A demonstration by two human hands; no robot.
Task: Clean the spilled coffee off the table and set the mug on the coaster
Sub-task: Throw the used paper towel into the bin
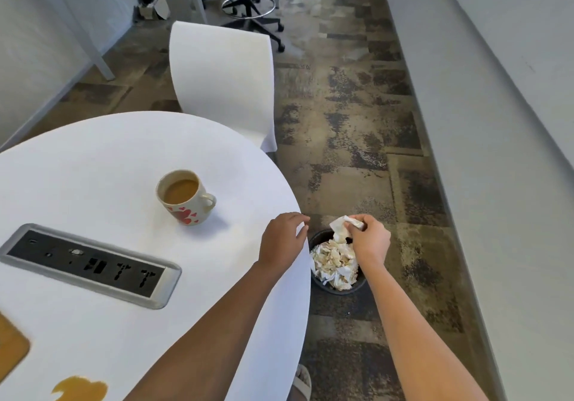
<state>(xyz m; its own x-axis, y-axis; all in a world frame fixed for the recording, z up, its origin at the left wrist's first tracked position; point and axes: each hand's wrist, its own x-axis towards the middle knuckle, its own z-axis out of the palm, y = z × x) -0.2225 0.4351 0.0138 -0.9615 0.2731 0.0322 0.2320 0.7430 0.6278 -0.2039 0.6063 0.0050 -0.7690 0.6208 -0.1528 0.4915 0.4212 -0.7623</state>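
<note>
The round white table [93, 164] filled the left part of the view, and a cream ceramic mug with red hearts [185, 197] stood upright on it, about half full of light brown coffee, with its handle turned to the right. The mug stood directly on the table top, not on a coaster. A brown rounded coaster [11, 346] lay at the left edge of the view, well apart from the mug, and only a part of it was visible. A puddle of spilled brown coffee [81, 389] was on the table at the bottom edge, near the coaster. A grey rectangular power socket panel [90, 265] was set into the table between the mug and the coaster. The left hand [284, 237] rested on the right rim of the table, with the fingers relaxed and curled over the edge, grasping nothing. The right hand [369, 240] was beyond the table edge, pinching a crumpled white paper tissue [341, 228] between the thumb and the fingers. It held the tissue just above a small black waste bin [337, 288] on the patterned carpet floor [357, 139], and the bin was full of crumpled stained paper [334, 260]. A white chair [220, 74] stood behind the table.
</note>
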